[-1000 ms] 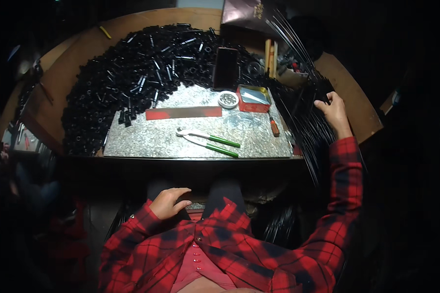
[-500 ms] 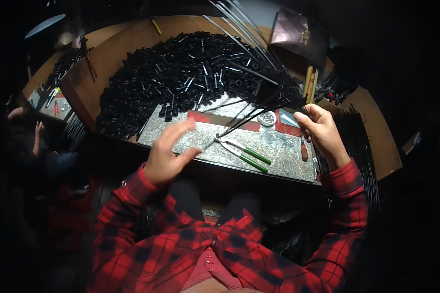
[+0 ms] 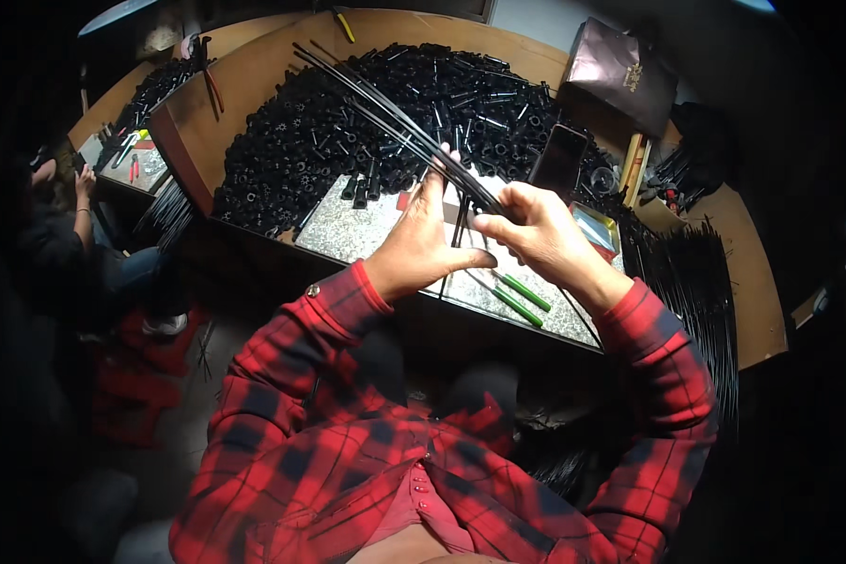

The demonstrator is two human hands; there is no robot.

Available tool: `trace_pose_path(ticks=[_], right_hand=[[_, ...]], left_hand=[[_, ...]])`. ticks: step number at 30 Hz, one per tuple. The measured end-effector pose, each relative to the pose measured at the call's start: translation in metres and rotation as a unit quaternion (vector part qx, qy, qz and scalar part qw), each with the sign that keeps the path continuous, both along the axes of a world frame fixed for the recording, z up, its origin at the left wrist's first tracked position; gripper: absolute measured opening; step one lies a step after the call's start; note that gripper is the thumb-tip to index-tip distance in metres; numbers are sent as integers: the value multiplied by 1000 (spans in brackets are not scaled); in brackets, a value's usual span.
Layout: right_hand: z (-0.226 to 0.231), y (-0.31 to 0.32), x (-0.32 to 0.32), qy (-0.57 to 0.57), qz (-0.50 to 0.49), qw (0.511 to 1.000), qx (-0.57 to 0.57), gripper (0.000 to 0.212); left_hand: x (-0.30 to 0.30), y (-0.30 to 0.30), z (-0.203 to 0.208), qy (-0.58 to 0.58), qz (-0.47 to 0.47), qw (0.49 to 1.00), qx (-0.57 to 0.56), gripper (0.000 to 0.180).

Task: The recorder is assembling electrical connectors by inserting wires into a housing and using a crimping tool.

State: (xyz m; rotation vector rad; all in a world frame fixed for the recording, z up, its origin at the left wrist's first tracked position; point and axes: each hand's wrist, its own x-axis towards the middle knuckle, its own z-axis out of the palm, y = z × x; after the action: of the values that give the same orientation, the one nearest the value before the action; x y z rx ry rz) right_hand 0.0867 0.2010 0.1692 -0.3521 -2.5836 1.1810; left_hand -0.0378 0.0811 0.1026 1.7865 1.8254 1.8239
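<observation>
Right hand (image 3: 545,235)'s got some thin black rods (image 3: 421,134) pinched, slanting forward-left across the wide-open left hand (image 3: 418,246).

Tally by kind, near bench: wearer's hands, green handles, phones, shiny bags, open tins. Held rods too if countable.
Hands (left hand, right hand): 2
Green handles: 2
Phone: 1
Shiny bag: 1
Open tin: 1
Total: 7
Held rods overlap; can't count.
</observation>
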Motion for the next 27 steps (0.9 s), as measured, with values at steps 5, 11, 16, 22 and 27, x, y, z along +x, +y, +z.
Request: trace_pose_path(ticks=[5, 11, 16, 22, 27], right_hand=[[2, -16, -5, -23, 43, 995, -87, 17], [-1, -34, -1, -6, 10, 967, -255, 17], [-1, -29, -2, -18, 29, 998, -55, 18], [2, -23, -5, 63, -1, 987, 151, 18], [43, -17, 4, 124, -1, 992, 38, 20]], left_hand=[[2, 3, -5, -93, 40, 995, -5, 78], [-10, 3, -7, -128, 7, 992, -8, 57], [-3, -2, 2, -101, -10, 995, 18, 50], [-4, -4, 5, -120, -24, 993, 4, 48], [-8, 5, -4, -125, -27, 992, 15, 44]])
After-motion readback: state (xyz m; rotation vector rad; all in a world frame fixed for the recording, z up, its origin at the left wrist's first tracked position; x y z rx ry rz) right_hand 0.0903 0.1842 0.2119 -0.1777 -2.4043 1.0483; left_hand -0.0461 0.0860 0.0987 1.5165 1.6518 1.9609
